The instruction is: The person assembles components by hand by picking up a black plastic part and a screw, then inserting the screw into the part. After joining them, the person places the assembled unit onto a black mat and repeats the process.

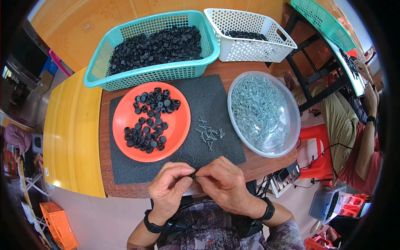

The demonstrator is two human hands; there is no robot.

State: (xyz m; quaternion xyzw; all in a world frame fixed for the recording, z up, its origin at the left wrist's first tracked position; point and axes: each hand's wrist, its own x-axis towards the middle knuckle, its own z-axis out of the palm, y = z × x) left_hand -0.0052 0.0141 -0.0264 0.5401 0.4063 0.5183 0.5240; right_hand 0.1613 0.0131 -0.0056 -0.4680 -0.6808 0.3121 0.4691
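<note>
At the table's front edge, my left hand (168, 189) pinches a small black cap (192, 176) between thumb and fingertips. My right hand (227, 185) is closed against the same spot, its fingertips touching the cap; whatever they hold is too small and covered to make out. Just beyond lies an orange-red plate (119, 121) carrying two groups of round black caps (146, 132). To its right, several loose screws (209, 134) are scattered on a dark foam mat (204, 91). A clear round tub (295, 125) full of silvery screws (258, 108) stands further right.
Behind the plate is a teal basket (158, 75) heaped with black parts. Beside it stands a white perforated basket (254, 48) with more black pieces. A yellow wooden panel (73, 137) adjoins the table's left. Rightward, another person's arm (366, 137) and a red stool (318, 146) show.
</note>
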